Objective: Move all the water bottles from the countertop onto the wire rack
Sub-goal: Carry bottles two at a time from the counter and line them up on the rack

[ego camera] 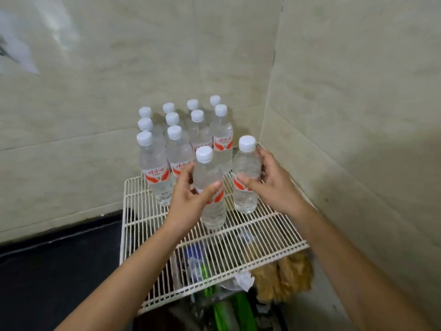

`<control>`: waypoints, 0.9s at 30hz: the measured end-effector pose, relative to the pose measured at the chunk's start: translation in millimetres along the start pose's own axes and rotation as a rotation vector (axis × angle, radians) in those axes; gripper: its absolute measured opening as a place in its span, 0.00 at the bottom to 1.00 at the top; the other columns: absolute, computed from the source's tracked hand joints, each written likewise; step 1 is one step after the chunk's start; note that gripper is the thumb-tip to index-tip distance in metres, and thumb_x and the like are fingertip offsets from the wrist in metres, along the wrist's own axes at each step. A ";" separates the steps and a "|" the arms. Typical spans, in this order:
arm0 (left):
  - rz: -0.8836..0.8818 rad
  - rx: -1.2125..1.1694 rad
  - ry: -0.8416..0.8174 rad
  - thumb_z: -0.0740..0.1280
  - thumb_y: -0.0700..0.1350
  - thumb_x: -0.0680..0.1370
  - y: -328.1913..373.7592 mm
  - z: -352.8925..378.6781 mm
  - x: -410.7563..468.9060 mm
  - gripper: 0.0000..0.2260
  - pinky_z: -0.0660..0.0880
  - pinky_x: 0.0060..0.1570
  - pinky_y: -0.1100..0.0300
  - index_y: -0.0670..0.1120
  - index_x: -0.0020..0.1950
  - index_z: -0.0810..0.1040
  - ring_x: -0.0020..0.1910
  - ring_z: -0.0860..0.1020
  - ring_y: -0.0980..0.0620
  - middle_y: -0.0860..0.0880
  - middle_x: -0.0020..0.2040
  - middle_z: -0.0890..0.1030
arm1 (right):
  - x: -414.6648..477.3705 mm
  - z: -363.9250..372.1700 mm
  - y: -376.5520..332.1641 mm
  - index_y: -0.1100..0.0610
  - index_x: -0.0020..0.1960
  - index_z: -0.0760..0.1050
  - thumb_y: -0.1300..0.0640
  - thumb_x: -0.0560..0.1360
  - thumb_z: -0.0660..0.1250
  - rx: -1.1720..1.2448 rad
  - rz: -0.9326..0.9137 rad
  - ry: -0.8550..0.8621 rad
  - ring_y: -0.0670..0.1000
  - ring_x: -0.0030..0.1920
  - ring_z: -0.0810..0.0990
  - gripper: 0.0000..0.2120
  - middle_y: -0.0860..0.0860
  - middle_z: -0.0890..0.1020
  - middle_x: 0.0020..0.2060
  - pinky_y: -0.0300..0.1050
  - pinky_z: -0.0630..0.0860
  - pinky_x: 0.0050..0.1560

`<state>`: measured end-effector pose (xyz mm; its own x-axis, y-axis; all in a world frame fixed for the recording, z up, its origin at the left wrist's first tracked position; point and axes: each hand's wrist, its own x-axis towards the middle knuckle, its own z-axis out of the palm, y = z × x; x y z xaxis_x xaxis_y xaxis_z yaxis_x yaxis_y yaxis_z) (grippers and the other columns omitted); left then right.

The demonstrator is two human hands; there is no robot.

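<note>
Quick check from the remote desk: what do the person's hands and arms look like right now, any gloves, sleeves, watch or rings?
Both are bare. The left hand and right hand wear no gloves, and no rings show on the visible fingers. Both forearms are uncovered down to the bottom edge of the picture, with no sleeve, watch or wristband in view. The picture is slightly blurred, so fine marks cannot be told.

bottles (210, 187): I see clear plastic, white caps, white labels with red-orange swooshes
rack (238, 237): I see cream-white wire, parallel bars
walls (119, 56): I see beige tile, faint mottling
countertop (47, 271): I see black
</note>
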<state>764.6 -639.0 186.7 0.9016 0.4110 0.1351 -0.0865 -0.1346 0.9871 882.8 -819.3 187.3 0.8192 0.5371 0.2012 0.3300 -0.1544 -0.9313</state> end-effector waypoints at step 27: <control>0.293 0.693 0.019 0.78 0.46 0.73 98.5 -10.7 74.1 0.13 0.79 0.46 0.56 0.45 0.56 0.85 0.44 0.83 0.50 0.46 0.47 0.87 | 94.6 -49.0 -50.0 0.47 0.56 0.83 0.44 0.77 0.70 -0.455 -0.210 -0.095 0.49 0.50 0.79 0.11 0.43 0.77 0.45 0.45 0.75 0.53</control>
<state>818.4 -612.1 294.9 0.8748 0.2855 0.3913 -0.0294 -0.7750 0.6313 966.8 -801.4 267.8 0.6739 0.6649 0.3222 0.6712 -0.3687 -0.6430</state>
